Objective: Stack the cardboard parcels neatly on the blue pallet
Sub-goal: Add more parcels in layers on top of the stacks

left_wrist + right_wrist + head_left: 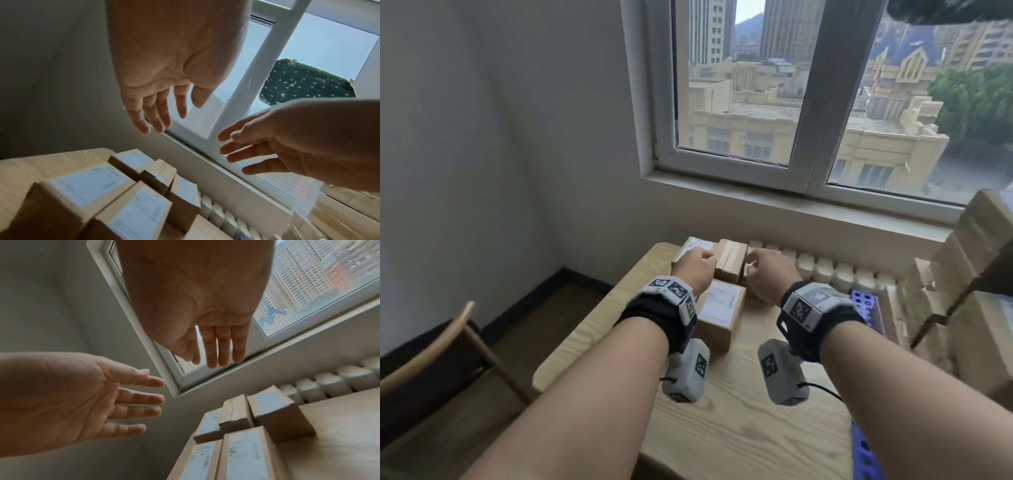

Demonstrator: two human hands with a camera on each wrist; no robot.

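Nothing stacked: parcels [722, 308] clustered at table's [739, 428] far-left corner, pallet [868, 306] bare at right edge; left hand [164, 73] and right hand [205, 313] both empty, fingers extended.

Both forearms extend forward, side by side. Left hand [693, 265] and right hand [770, 270] are held apart, palms facing inward, fingers [158, 112] straight and relaxed, gripping nothing.

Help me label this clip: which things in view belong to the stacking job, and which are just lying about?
Job:
cardboard parcels
blue pallet
left hand and right hand, both open above the parcels

Lying about:
wooden chair
radiator
window
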